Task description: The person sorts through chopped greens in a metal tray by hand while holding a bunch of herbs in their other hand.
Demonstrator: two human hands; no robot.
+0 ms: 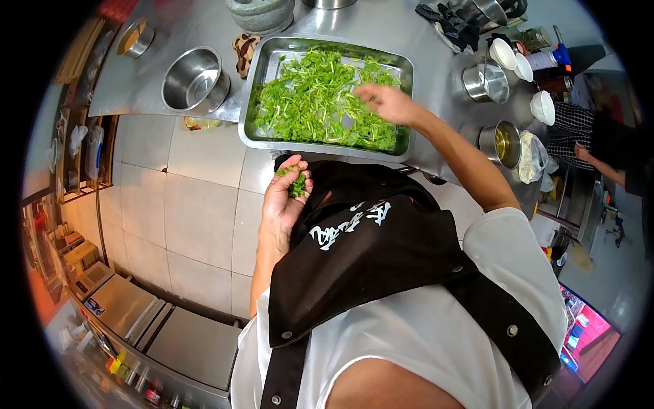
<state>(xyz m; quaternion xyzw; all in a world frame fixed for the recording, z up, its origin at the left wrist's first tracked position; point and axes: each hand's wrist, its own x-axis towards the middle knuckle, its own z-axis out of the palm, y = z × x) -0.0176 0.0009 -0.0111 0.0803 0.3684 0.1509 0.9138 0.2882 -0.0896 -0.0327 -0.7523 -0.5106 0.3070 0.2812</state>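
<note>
A rectangular metal tray (253, 129) on the steel counter holds a loose layer of green cilantro (313, 92), leaves with pale cut stems. Palm up in front of my apron, my left hand (286, 194) has its fingers curled around a small bunch of cilantro (296, 183). My right hand (388, 103) reaches over the right half of the tray, just above the greens. Its fingers are bent and smeared by motion, so whether anything sits between them is unclear.
Left of the tray stand a steel pot (196, 80), a patterned cloth (245, 53) and a stone mortar (261, 15). Steel pots (486, 82) and white bowls (503, 53) line the right side. Another person's hand (582, 151) shows at far right.
</note>
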